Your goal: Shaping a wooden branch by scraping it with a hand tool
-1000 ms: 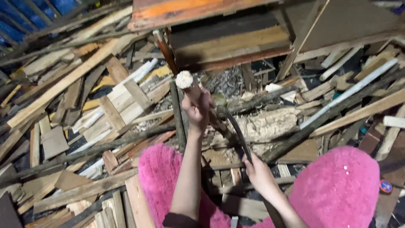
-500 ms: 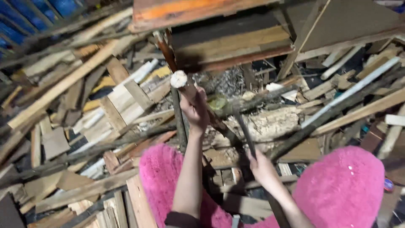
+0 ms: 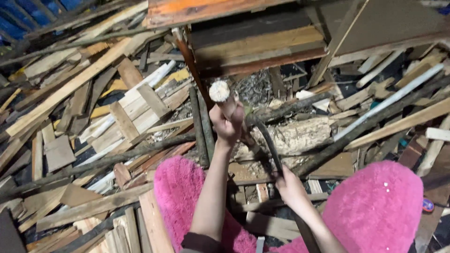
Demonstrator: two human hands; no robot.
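My left hand (image 3: 228,124) is raised in the middle of the view, closed around a thin wooden stick (image 3: 220,93) held nearly upright, its pale cut end on top. The stick's lower part slants down to a pale log (image 3: 304,137) lying among the scrap. My right hand (image 3: 289,187), lower and to the right, grips the handle of a dark curved blade (image 3: 268,139) whose tip reaches up toward the stick just below my left hand. My knees in fuzzy pink trousers (image 3: 375,211) frame both arms.
Scrap planks, slats and branches (image 3: 93,122) cover the ground all around. A stack of thick boards with an orange-painted top (image 3: 253,42) stands behind the log. Long dark branches (image 3: 365,126) cross on the right. A blue sheet (image 3: 28,14) shows at the top left.
The stick's top has shifted slightly to the right with my left hand. My right hand and the blade stay in nearly the same place by the stick's lower part.
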